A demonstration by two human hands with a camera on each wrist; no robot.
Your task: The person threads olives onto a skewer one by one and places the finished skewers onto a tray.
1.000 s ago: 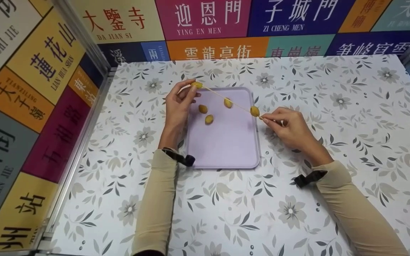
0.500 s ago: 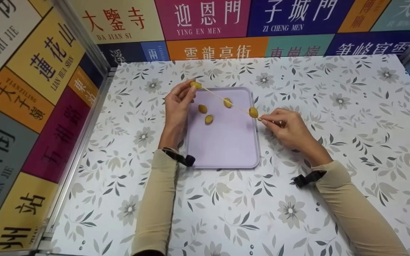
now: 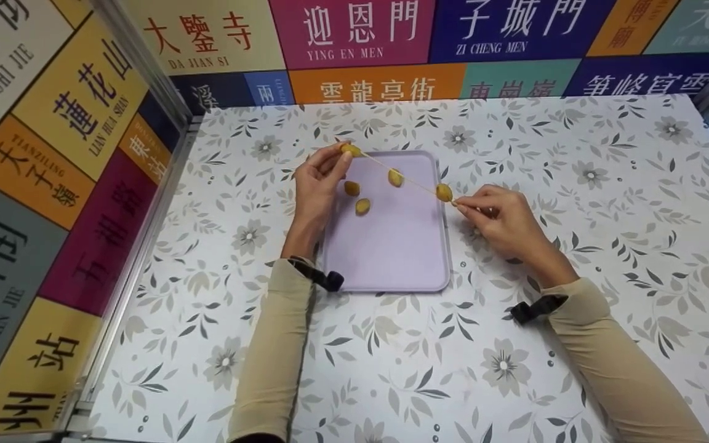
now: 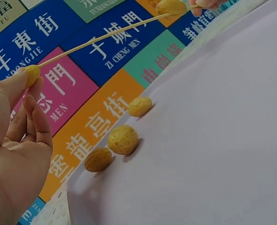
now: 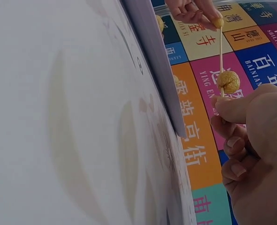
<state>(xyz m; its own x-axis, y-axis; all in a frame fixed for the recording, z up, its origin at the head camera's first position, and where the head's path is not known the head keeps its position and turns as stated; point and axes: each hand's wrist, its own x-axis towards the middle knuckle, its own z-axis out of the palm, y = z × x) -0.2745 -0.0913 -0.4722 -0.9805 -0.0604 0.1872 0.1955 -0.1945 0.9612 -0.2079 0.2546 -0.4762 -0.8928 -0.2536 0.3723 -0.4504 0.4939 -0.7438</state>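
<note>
A thin wooden skewer point(image 4: 105, 37) spans the space between both hands, above the far part of a lilac tray point(image 3: 391, 252). My left hand point(image 3: 319, 181) pinches a yellow wrinkled fruit point(image 3: 351, 150) at the skewer's far-left end. Thumb and fingers of my right hand point(image 3: 502, 215) pinch the opposite end. Just beyond those fingertips, a second yellow fruit point(image 5: 229, 82) is threaded on the skewer. Three similar loose fruits lie on the tray: one point(image 3: 352, 188) at left, one point(image 3: 362, 206) slightly nearer, and one point(image 3: 396, 178) beneath the skewer's line.
The table point(image 3: 502, 320) wears a white cover printed with grey flowers and leaves. Colourful panels with Chinese lettering point(image 3: 354, 37) rise along the back and left sides. Each wrist carries a small black camera point(image 3: 533, 309).
My left hand, with its fruit, has shifted slightly right. The right hand and skewer end have moved only a little. The loose fruits on the tray stay where they were.
</note>
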